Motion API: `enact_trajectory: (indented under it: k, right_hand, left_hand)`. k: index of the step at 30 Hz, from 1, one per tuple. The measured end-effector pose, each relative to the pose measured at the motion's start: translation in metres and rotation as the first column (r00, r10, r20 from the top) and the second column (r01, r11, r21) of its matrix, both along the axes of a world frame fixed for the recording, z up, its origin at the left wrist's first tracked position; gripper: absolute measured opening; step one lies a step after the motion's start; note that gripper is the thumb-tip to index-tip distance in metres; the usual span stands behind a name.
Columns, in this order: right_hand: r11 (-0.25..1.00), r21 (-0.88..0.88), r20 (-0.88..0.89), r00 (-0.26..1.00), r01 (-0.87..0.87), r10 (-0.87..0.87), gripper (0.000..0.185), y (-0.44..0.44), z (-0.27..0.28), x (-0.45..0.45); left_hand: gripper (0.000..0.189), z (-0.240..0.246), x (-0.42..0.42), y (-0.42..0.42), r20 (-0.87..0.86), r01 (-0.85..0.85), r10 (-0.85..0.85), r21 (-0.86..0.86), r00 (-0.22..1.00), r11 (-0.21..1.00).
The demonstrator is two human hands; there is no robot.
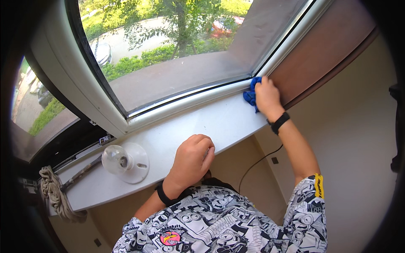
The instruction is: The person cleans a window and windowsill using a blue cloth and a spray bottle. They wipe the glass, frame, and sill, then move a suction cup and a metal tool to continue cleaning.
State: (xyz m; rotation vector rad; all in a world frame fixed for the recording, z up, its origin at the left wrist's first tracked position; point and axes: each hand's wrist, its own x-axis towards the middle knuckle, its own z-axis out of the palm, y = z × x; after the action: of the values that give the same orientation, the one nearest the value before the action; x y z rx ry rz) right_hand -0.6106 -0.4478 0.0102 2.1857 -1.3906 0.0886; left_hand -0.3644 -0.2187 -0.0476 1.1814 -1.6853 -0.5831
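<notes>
My right hand (268,96) presses a crumpled blue cloth (250,97) into the lower right corner of the white window frame (190,100), where the frame meets the white windowsill (226,118). Part of the cloth hangs onto the sill, and some of it is hidden under my fingers. Over the sill's front edge, my left hand (193,158) is curled into a loose fist with no object visible in it. Whether it touches the sill, I cannot tell. Both wrists wear black bands.
Left on the sill is a clear light bulb (114,159) in a round white lampholder (139,164). Beside it lies a dark mottled stick (81,173), and a beige rag (55,193) drapes over the sill's end. A thin cable (253,169) runs below. A brown panel (319,53) borders the window.
</notes>
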Motion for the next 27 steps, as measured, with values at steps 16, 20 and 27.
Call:
enact_trajectory:
  k: [16, 20, 27]
  right_hand:
    - [0.932, 0.265, 0.488, 0.868, -0.245, 0.089, 0.037, 0.028, -0.053, 0.010]
    - [0.888, 0.273, 0.540, 0.823, -0.371, 0.178, 0.033, 0.080, -0.052, 0.064]
    - [0.528, 0.194, 0.711, 0.489, -0.827, 0.506, 0.047, 0.168, -0.055, 0.135]
  left_hand:
    - [0.040, 0.010, 0.031, 0.048, -0.048, -0.273, 0.276, -0.376, 0.960, 0.885]
    - [0.040, 0.006, 0.076, 0.105, -0.023, -0.519, 0.612, -0.557, 0.790, 0.649]
    - [0.095, 0.016, 0.105, 0.128, -0.188, -0.747, 0.723, -0.185, 0.665, 0.638]
